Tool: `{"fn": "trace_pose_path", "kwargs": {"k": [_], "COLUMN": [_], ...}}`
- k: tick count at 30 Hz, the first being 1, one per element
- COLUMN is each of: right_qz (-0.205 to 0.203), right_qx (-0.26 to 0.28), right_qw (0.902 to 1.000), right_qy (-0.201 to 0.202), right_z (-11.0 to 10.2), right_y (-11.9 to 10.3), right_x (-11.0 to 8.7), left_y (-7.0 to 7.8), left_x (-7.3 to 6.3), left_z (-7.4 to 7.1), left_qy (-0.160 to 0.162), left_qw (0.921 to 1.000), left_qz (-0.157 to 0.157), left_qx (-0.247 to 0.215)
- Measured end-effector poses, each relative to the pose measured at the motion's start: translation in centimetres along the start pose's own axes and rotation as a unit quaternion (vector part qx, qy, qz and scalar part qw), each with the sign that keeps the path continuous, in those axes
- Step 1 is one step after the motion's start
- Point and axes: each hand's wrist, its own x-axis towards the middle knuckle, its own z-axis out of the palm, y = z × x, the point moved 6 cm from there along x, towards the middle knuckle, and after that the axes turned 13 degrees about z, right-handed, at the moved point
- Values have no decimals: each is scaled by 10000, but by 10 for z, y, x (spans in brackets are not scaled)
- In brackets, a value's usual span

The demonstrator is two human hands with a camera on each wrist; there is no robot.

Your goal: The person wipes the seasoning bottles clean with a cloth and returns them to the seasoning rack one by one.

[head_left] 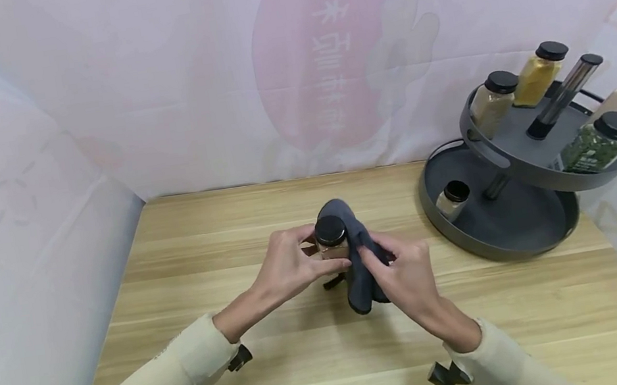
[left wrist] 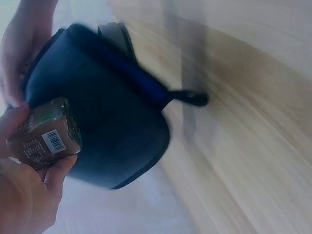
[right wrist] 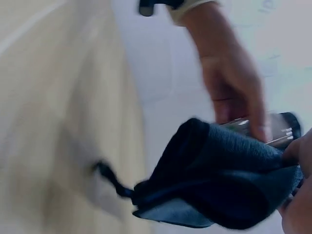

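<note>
A black-lidded jar [head_left: 333, 249] is being held above the surface [head_left: 220, 365], lid uppermost. The left hand [head_left: 289, 263] is gripping its sides between fingers and thumb, leaving a barcode [left wrist: 53, 141] showing. Just to the jar's right, a folded dark cloth [head_left: 357, 265] is hanging, seemingly touching it; the right hand's [head_left: 406, 271] grip is pinching the fabric. A strap [left wrist: 191, 97] is dangling from the cloth.

The step in hand appears to be working the cloth against the jar. For good work, the left grip should be staying firm but low, as smooth walls may be slipping, while the right should be spreading the fabric flat.

Well right of the jar, a 2-tier stand [head_left: 468, 247] is carrying 4 lidded jars [head_left: 494, 106] above and 1 small jar [head_left: 451, 203] below. Beyond the jar, a printed sheet [head_left: 182, 105] is hanging.
</note>
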Motion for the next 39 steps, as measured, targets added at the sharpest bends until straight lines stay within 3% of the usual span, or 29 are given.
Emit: {"fn": "trace_pose_path", "kwargs": {"k": [3,10,17,24,31,36,39], "right_qz": [138,-241,261,-235,212,-248,-385], "right_qx": [-144,151,-58,208,-56,232,271], "right_qw": [9997,9989,9996,9983,9997,9981,9972], "right_qy": [-150,362,-7,489,48,508,576], "right_z": [4,-5,4,-6,5,-6,-6], "right_y": [7,-3,9,-6,10,-6,-8], "right_x": [-2,-6,-9,-6,-10,-8,-9], "left_y": [-1,-6,-3,-7,-7,-9,-7], "left_x": [-2,-5,-3,-5,-4,-5,-3], "left_z": [1,5,2,5,4,5,4], "left_qy": [-84,-106,60,-4,19,7,82], "left_qw": [9999,9998,9999,9996,9999,9997,9998], "left_qz": [-70,-140,-74,-217,-134,-112,-49], "left_qx": [22,16,-123,-160,44,218,146]}}
